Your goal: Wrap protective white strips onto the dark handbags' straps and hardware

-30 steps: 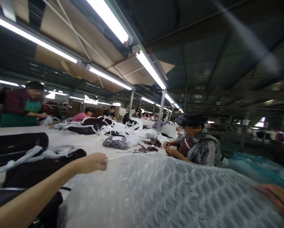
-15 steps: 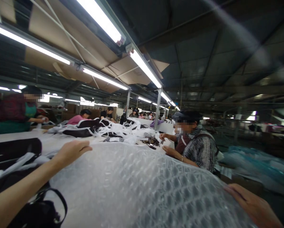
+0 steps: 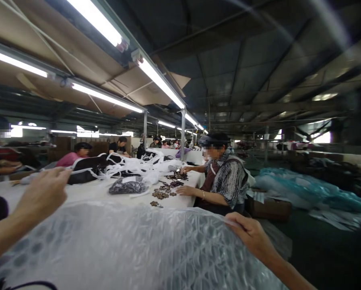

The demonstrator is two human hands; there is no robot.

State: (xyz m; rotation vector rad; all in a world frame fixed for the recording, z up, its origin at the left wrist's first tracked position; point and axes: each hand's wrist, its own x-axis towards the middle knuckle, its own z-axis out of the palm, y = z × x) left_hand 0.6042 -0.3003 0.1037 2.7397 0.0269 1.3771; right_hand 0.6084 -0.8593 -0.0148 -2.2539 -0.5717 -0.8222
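Note:
A broad sheet of clear bubble wrap (image 3: pixel 132 245) spreads across the foreground, its far edge raised toward the table. At the right, my right hand (image 3: pixel 246 229) is closed on that edge, thumb and fingers pinching it. My left hand (image 3: pixel 44 191) is over the left part of the sheet, back of the hand up, and blurred by motion. The sheet's edge runs close beside its thumb side; whether the fingers grip it I cannot make out. Under the wrap at the lower left, part of a black strap (image 3: pixel 32 284) shows.
On the white table (image 3: pixel 92 196) lie a plastic-wrapped dark bundle (image 3: pixel 128 185), small brown metal-looking pieces (image 3: pixel 162 192) and dark items with white straps (image 3: pixel 138 164). A co-worker (image 3: pixel 225 173) sits at the right, hands among the pieces. Teal plastic sheeting (image 3: pixel 313 189) is heaped farther right.
The view has turned rightward. My right hand has moved up and inward with the wrap's edge, and my left hand appears farther left. More of the small brown pieces shows.

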